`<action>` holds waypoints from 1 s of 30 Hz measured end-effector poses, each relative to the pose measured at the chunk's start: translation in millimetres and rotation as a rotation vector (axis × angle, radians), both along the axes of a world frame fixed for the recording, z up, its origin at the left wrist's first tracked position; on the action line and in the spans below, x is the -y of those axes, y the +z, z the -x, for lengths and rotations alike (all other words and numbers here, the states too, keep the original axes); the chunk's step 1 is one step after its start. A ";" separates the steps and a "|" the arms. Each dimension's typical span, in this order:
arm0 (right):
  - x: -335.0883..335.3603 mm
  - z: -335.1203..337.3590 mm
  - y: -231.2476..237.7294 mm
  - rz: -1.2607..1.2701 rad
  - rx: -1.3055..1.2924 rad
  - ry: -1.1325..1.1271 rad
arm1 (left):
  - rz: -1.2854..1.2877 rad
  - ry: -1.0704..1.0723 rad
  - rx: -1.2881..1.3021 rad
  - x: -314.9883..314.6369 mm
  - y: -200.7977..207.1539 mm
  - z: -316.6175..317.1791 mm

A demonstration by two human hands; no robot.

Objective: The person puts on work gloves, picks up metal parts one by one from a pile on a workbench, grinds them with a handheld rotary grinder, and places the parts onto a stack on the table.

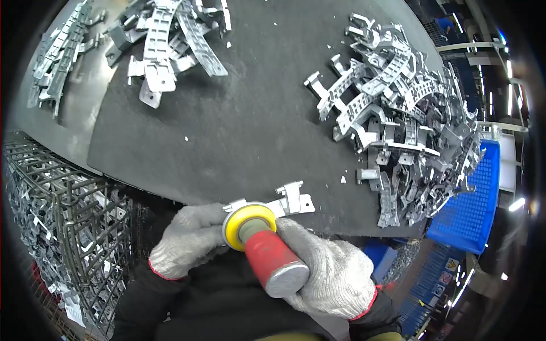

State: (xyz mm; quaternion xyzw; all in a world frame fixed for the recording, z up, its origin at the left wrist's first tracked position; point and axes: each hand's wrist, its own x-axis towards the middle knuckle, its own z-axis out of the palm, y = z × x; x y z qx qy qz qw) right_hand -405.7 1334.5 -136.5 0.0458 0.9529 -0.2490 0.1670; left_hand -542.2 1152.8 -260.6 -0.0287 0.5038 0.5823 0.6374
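Observation:
My right hand (335, 273), in a light knitted glove with a red cuff edge, is closed round a small disc sander (268, 250) with a red body and a yellow pad. Opposite it, my gloved left hand (190, 241) grips the left end of a silver cast-metal bracket (294, 203) at the table's near edge. The sander's pad covers the bracket's middle and the left fingertips. From this angle I cannot tell whether the pad touches the metal. The bracket's right end, with an upright lug and a hole, shows past the pad.
A large heap of similar brackets (398, 108) covers the right of the dark table (227, 136). Smaller piles lie at the far middle and far left, with metal crumbs scattered about. A wire basket (74, 210) of parts stands at the left; a blue crate (475, 199) stands at the right.

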 end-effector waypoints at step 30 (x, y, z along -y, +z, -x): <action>-54.3 -76.5 18.3 -0.113 -0.178 -0.354 | -0.437 -0.158 -1.267 -113.7 87.1 -21.7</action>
